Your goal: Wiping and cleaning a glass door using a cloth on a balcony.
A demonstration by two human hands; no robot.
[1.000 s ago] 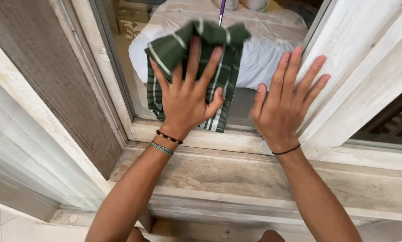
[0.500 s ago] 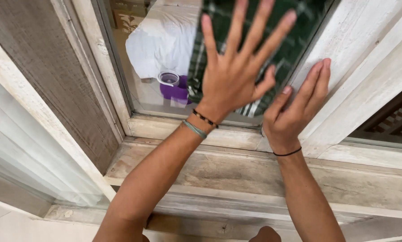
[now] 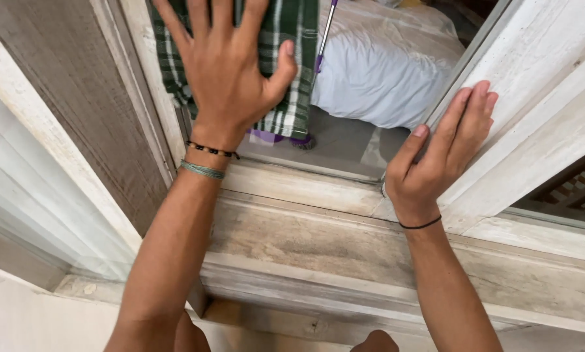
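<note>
Left hand (image 3: 230, 72) on cloth (image 3: 286, 72) against pane (image 3: 344, 146); right hand (image 3: 439, 160) on frame (image 3: 533, 85) beside it.

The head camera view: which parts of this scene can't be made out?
- Left hand: fingertips cut off by the top edge.
- Green checked cloth: middle hidden under that hand, top cut off.
- Purple object behind the glass: mostly hidden by the cloth.
- Purple-handled stick: both ends out of sight.

Green-and-white checked cloth (image 3: 286, 72), whitewashed window frame (image 3: 533, 85).
</note>
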